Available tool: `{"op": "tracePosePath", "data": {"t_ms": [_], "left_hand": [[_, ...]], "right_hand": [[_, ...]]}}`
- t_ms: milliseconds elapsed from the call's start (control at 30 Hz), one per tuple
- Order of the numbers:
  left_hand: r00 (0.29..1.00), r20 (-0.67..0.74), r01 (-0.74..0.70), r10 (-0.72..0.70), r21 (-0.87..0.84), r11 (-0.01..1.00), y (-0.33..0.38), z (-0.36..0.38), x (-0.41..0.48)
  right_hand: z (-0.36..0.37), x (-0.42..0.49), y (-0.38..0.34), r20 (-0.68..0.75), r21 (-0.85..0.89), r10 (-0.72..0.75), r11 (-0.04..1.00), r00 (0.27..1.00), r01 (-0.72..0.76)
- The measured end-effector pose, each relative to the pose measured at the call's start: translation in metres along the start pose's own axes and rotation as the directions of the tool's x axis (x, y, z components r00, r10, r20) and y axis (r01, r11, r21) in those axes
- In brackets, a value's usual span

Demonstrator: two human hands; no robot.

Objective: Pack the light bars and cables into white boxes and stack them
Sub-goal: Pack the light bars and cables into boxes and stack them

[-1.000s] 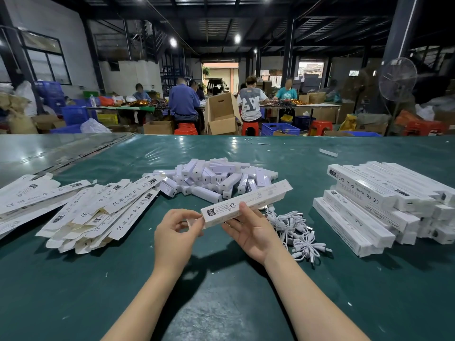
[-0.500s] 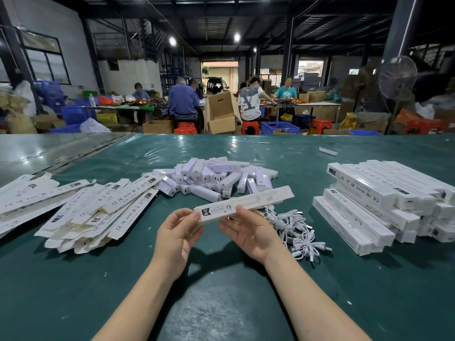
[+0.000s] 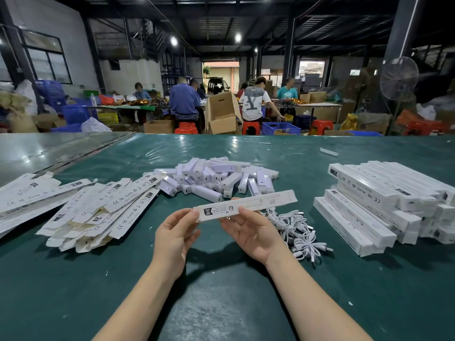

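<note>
Two hands hold one white box [image 3: 246, 205] just above the middle of the green table [image 3: 221, 303], with its right end tilted away. The left hand [image 3: 174, 236] pinches the box's left end between thumb and fingertips. The right hand [image 3: 253, 232] cups it from below, thumb on top. Behind the box lies one heap of light bars [image 3: 216, 177], too jumbled to count, well over twenty. Toward the left edge, flat unfolded boxes [image 3: 103, 210] are fanned out in overlapping piles, more than a dozen. Near the right edge stands one stack of closed boxes [image 3: 381, 205], at least ten, in three layers. Several coiled cables [image 3: 298, 230] lie bunched just beside the right hand.
</note>
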State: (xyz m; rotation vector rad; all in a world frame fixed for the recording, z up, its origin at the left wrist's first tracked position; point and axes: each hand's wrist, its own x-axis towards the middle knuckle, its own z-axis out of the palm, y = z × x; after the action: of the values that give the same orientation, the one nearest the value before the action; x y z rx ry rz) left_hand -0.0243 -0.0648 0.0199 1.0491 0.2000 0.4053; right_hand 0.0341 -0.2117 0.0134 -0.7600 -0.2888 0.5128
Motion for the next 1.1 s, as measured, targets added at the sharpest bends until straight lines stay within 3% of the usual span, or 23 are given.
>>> {"op": "tracePosePath", "data": {"t_ms": [300,433,500,567,667,800,933,1033,1100], "left_hand": [[1.000,-0.006,-0.006,0.005,-0.038,0.999,0.001,0.000,-0.001],[0.997,-0.043,-0.067,0.069,0.037,0.997,-0.003,0.004,-0.004],[0.986,-0.086,-0.137,0.145,0.089,0.986,-0.005,0.007,-0.007],[0.938,-0.109,-0.296,0.328,0.237,0.925,-0.006,0.010,-0.009],[0.858,0.059,-0.475,0.510,0.471,0.744,-0.008,0.017,-0.017],[0.888,0.289,-0.458,0.357,0.499,0.735,-0.013,0.024,-0.026],[0.905,0.340,-0.401,0.255,0.486,0.777,-0.010,0.024,-0.026],[0.967,0.241,-0.137,0.085,0.208,0.968,-0.013,0.032,-0.027],[0.993,0.097,0.070,-0.064,-0.060,0.996,-0.012,0.035,-0.024]], "right_hand": [[0.002,-0.001,0.000,-0.011,0.011,0.009,1.000,1.000,-0.009],[0.003,-0.001,0.000,-0.026,0.018,0.000,1.000,1.000,0.001],[0.004,-0.001,0.000,-0.032,0.031,-0.006,0.999,0.999,0.007],[0.005,-0.001,0.001,-0.036,0.047,-0.012,0.999,0.999,0.014],[0.008,-0.001,0.000,-0.044,0.122,-0.028,0.992,0.999,0.033],[0.009,-0.001,-0.003,-0.033,0.277,-0.085,0.957,0.996,0.091],[0.012,-0.004,-0.003,-0.026,0.277,-0.106,0.955,0.994,0.109],[0.018,-0.002,0.005,-0.075,0.081,-0.147,0.985,0.986,0.153],[0.026,-0.001,0.012,-0.070,-0.241,-0.224,0.949,0.972,0.201]]}}
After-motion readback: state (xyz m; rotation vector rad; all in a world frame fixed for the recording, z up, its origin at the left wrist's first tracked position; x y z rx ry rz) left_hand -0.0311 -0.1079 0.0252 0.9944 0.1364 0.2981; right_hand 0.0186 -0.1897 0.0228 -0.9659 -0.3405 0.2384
